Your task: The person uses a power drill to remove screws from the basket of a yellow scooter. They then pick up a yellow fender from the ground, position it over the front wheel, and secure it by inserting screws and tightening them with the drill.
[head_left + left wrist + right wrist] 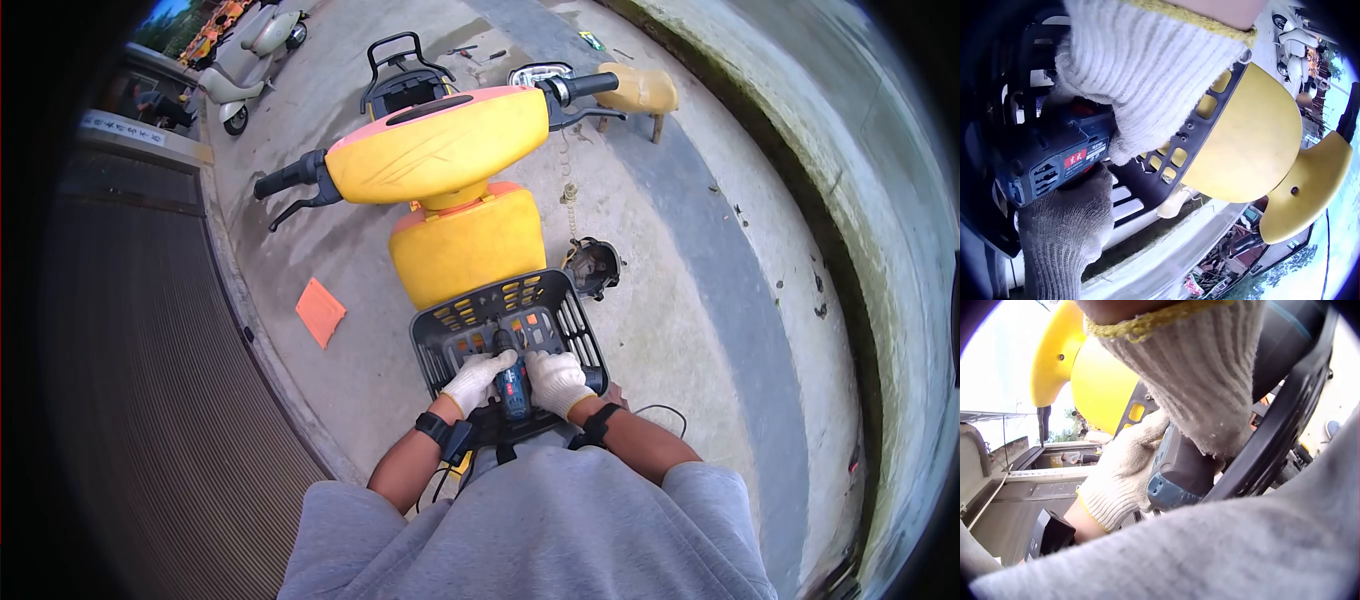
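A grey shirt (520,530) is nearest, its wearer bent over a black basket (490,300) at the front of a yellow scooter. From where I stand, the blue drill (514,392) lies inside the basket between two gloved hands, its chuck (502,342) facing the scooter's yellow panel (470,245). The left hand (478,384) is wrapped about the drill's front part, just behind the chuck; the right hand (557,381) grips the handle, which lies turned out to the right. Whether the trigger is pressed I cannot tell, nor whether the bit's tip is seated in a screw.

To my mind the work here is a fastener at the basket's far end. I'd seat the tip fully, line the drill up straight with the screw, and lean in steadily before a slow squeeze of the trigger. The left hand should steady the body without letting that knitted glove stray onto the turning chuck; loose yarn could catch. Too much slant would probably chew the screw head or scrape the slotted plastic.
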`<state>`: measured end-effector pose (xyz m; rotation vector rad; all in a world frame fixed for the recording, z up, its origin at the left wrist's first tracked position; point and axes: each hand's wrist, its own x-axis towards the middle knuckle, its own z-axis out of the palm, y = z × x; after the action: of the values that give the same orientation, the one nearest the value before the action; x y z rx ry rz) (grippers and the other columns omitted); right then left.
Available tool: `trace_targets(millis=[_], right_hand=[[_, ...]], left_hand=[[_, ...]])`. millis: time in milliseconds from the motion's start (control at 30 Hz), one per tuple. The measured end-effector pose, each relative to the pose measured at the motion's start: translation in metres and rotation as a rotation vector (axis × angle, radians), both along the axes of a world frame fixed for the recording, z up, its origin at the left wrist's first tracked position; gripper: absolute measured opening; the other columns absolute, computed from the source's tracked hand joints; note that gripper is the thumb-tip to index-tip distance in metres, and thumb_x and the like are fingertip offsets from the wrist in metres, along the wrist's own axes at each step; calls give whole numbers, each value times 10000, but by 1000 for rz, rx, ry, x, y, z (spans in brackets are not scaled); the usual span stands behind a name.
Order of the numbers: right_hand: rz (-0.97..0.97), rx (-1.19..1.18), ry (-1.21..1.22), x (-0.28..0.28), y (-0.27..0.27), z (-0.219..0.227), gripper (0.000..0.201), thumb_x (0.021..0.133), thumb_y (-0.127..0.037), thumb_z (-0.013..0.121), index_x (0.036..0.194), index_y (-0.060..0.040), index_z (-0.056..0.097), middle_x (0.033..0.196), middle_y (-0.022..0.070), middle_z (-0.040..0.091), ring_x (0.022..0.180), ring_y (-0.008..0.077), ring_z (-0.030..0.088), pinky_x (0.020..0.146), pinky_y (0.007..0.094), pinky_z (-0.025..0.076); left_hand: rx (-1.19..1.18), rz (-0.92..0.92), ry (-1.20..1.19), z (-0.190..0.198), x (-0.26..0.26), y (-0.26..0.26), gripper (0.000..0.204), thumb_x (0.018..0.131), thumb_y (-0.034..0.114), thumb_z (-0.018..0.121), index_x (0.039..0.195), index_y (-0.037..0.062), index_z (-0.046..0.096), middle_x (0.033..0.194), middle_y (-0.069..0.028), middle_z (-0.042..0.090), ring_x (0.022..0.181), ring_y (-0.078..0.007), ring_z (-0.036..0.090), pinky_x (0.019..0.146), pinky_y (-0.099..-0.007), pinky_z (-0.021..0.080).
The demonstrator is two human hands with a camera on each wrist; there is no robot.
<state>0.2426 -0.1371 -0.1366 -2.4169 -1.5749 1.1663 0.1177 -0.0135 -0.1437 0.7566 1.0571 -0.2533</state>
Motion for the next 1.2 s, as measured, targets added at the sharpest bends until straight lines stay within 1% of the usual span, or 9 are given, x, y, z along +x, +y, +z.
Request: trace_targets(millis=[233,300,467,700,767,833,967,1033,1200], right_hand=[[15,-20,2,0,1,1,348,778,-216,694,1083,-79,598,1056,130,674,973,320,679,867,437,509],[27,-23,5,2,2,-1,368,779,-240,693,1094,-77,593,1070,133,668,956,324,682,861,440,511],[49,-60,32,5,4,4,392,776,-235,702,1122,-84,596,1091,124,664,993,311,675,880,434,510],[35,-77,24,3,4,0,393,776,-239,712,1129,-101,607,1115,112,658,1005,307,673,891,432,506],[26,-72,23,2,6,0,391,775,-237,714,1122,-90,610,1103,117,664,995,307,676,890,431,507],[36,-76,24,3,7,3,392,773,-237,715,1118,-85,611,1086,116,672,989,304,679,888,431,506],[50,-81,31,5,9,3,377,768,-226,713,1099,-74,617,1042,113,690,975,300,685,879,428,504],[52,-74,24,6,7,0,368,767,-218,710,1094,-76,620,1042,114,691,977,300,685,876,427,504],[70,-66,27,7,8,-1,340,763,-204,704,1067,-74,627,1044,131,690,965,299,686,866,424,505]], left_hand=[[-60,62,-43,-5,-2,1,402,920,242,688,1183,-44,584,1047,-77,650,902,-174,641,811,-357,544],[-64,69,-33,-9,-1,2,393,920,235,690,1176,-45,585,1042,-77,648,896,-174,639,809,-355,542],[-83,78,-3,-15,-2,4,353,923,207,685,1154,-43,592,1018,-76,646,870,-176,637,792,-357,542],[-135,95,-35,-20,-2,8,308,932,181,666,1146,-30,599,1004,-85,655,852,-201,652,781,-380,551],[-136,96,-32,-20,-2,10,304,932,177,665,1147,-28,599,1006,-88,656,854,-205,655,782,-384,552],[-163,98,-35,-22,-2,10,262,935,150,650,1139,-4,594,1009,-82,663,875,-214,659,827,-397,545],[-183,121,-45,-31,-3,11,263,936,138,643,1144,-13,591,1007,-86,662,878,-219,660,826,-399,546],[-161,159,-21,-29,1,8,241,917,118,662,1100,-28,607,971,-98,655,836,-204,656,772,-383,554],[-107,136,-12,-23,4,9,225,909,102,661,1081,-36,615,928,-99,658,796,-212,659,757,-372,561]])
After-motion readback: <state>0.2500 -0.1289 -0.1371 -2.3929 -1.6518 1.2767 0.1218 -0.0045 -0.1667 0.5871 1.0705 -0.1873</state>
